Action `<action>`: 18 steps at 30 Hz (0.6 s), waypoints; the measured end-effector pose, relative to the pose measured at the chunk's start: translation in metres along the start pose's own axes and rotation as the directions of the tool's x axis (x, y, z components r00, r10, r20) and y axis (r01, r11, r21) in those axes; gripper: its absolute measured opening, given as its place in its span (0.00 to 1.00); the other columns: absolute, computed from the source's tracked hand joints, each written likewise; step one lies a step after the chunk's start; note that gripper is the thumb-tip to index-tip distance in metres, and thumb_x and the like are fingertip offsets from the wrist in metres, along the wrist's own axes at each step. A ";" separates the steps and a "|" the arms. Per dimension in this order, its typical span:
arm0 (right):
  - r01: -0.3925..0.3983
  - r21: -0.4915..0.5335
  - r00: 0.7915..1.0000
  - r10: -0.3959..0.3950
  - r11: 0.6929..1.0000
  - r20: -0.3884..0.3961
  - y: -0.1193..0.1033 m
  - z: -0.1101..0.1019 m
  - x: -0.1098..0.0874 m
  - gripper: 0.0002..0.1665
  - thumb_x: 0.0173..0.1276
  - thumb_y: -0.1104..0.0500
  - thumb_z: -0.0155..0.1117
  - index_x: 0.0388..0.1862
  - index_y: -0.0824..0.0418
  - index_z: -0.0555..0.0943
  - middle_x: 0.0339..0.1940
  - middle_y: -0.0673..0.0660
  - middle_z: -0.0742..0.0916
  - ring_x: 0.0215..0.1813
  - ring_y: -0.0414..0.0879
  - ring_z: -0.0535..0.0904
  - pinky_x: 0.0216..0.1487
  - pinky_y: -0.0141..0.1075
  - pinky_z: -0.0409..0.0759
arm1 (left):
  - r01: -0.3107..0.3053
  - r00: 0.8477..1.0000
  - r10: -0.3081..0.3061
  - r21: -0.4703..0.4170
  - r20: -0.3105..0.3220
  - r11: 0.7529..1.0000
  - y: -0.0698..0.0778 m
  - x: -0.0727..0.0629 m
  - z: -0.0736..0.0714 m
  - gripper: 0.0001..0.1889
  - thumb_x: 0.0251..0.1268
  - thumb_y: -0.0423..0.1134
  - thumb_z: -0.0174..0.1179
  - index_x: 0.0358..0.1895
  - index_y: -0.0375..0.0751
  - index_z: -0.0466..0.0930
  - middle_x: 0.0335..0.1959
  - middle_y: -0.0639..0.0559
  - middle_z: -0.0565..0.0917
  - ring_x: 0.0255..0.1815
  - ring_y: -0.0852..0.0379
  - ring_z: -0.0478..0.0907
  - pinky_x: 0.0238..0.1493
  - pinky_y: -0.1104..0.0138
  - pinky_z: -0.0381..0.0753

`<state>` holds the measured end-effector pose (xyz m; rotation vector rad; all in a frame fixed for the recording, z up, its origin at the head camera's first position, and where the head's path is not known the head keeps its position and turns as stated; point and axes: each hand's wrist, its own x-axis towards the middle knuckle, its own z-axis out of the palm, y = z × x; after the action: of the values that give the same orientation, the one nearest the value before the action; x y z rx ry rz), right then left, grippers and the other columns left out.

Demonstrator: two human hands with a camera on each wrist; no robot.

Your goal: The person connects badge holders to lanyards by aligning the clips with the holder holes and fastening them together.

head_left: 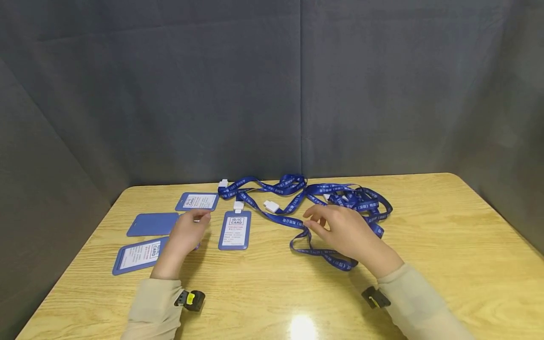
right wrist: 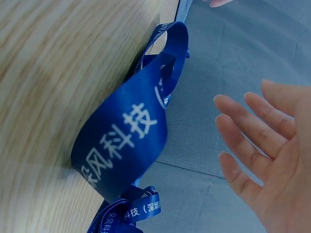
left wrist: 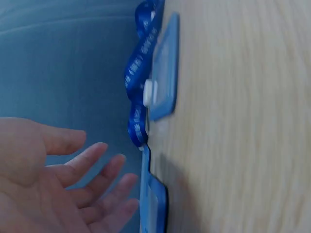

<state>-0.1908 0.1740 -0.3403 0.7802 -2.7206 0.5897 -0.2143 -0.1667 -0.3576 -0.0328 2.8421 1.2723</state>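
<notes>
My left hand (head_left: 187, 236) hovers over the left of the table with loosely bent fingers, holding nothing. Beside it lie blue badge holders: one with a printed card (head_left: 138, 256), a plain-faced one (head_left: 148, 224), and another with a card farther back (head_left: 197, 201). A badge holder (head_left: 235, 231) between the hands sits at a white clip (head_left: 239, 206) on a blue lanyard (head_left: 259, 210). Over the lanyards on the right is my right hand (head_left: 342, 231), fingers relaxed; the right wrist view shows it apart from the nearest lanyard (right wrist: 121, 133).
A tangle of blue printed lanyards (head_left: 361, 200) lies at the right rear. Loose white clips (head_left: 271, 206) show on straps farther left, one (head_left: 223, 184) near the back edge. A dark grey curtain (head_left: 255, 94) hangs behind the wooden table (head_left: 255, 293).
</notes>
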 end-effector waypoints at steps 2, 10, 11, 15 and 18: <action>0.001 -0.006 1.000 -0.001 1.000 -0.001 0.000 0.000 0.000 0.10 0.72 0.52 0.64 0.47 0.55 0.85 0.34 0.45 0.86 0.34 0.37 0.79 0.32 0.34 0.76 | 0.034 0.999 -0.033 0.011 -0.027 0.999 -0.004 0.001 -0.003 0.22 0.79 0.40 0.44 0.66 0.29 0.71 0.62 0.32 0.74 0.52 0.34 0.76 0.53 0.46 0.73; 0.002 -0.021 1.000 -0.002 1.000 -0.001 0.000 0.000 0.000 0.10 0.72 0.53 0.65 0.47 0.55 0.85 0.33 0.45 0.86 0.34 0.38 0.79 0.32 0.34 0.76 | 0.131 0.991 -0.125 0.115 -0.056 0.985 -0.018 0.002 -0.008 0.33 0.71 0.40 0.56 0.70 0.20 0.58 0.66 0.21 0.64 0.67 0.25 0.59 0.63 0.38 0.61; 0.002 -0.023 1.000 -0.002 1.000 -0.002 0.000 0.000 0.000 0.10 0.72 0.53 0.65 0.47 0.55 0.85 0.33 0.45 0.86 0.34 0.38 0.79 0.32 0.34 0.76 | 0.140 0.989 -0.134 0.129 -0.056 0.982 -0.019 0.002 -0.008 0.35 0.70 0.41 0.58 0.70 0.19 0.57 0.66 0.20 0.61 0.68 0.23 0.56 0.64 0.37 0.59; 0.009 -0.027 1.000 -0.009 1.000 -0.004 0.000 0.000 0.000 0.10 0.72 0.53 0.65 0.47 0.55 0.85 0.33 0.46 0.86 0.33 0.38 0.79 0.32 0.34 0.77 | 0.167 0.986 -0.160 0.186 -0.051 0.968 -0.022 0.000 -0.008 0.40 0.66 0.44 0.62 0.70 0.18 0.55 0.65 0.16 0.57 0.66 0.22 0.51 0.64 0.35 0.56; 0.014 -0.031 1.000 -0.014 0.999 -0.007 0.001 0.000 0.000 0.10 0.72 0.54 0.65 0.47 0.56 0.85 0.33 0.46 0.86 0.33 0.38 0.79 0.31 0.34 0.77 | 0.172 0.985 -0.165 0.229 -0.051 0.958 -0.023 -0.001 -0.009 0.44 0.64 0.44 0.65 0.69 0.16 0.52 0.62 0.15 0.57 0.63 0.22 0.52 0.63 0.36 0.56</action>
<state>-0.1911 0.1746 -0.3411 0.7878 -2.7089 0.5452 -0.2129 -0.1885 -0.3687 -0.2858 2.9197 0.9089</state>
